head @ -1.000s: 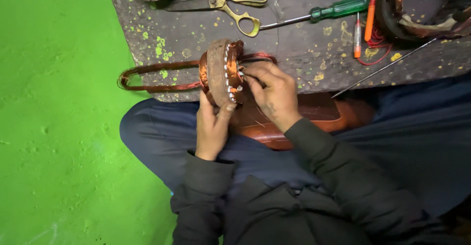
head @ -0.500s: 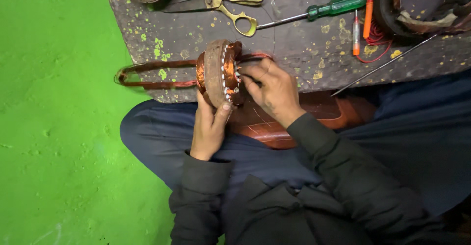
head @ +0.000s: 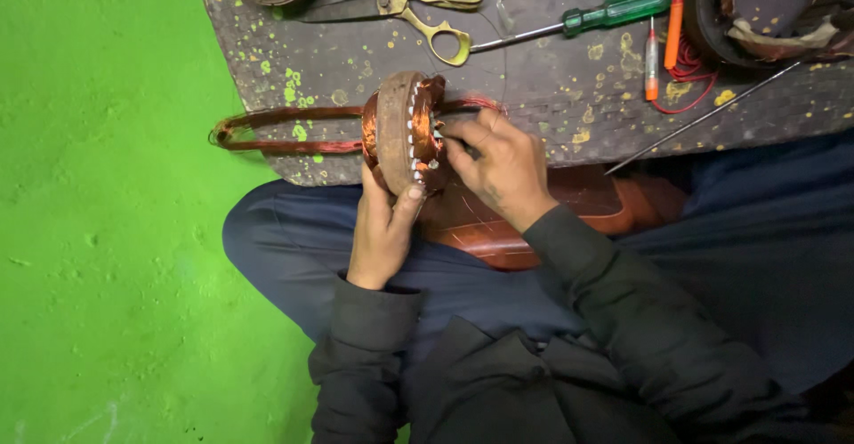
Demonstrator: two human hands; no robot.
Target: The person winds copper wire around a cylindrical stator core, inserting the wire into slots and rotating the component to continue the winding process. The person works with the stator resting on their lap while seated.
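While left hand point(head: 382, 226) gripped motor stator point(head: 402, 133) upright at counter point(head: 551, 70) edge, right hand point(head: 503, 164) fingers pinched copper winding at slots; scene barely shifted since half-second earlier, winding work continuing. Scissors point(head: 418, 4), screwdriver point(head: 587, 19) lay untouched.

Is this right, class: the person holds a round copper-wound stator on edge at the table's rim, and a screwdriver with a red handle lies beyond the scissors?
One detail is wrong. The head view shows the screwdriver has a green handle, not red. The rest stands: the left hand and right hand hold the stator on edge at the table rim, and the screwdriver lies beyond the scissors.
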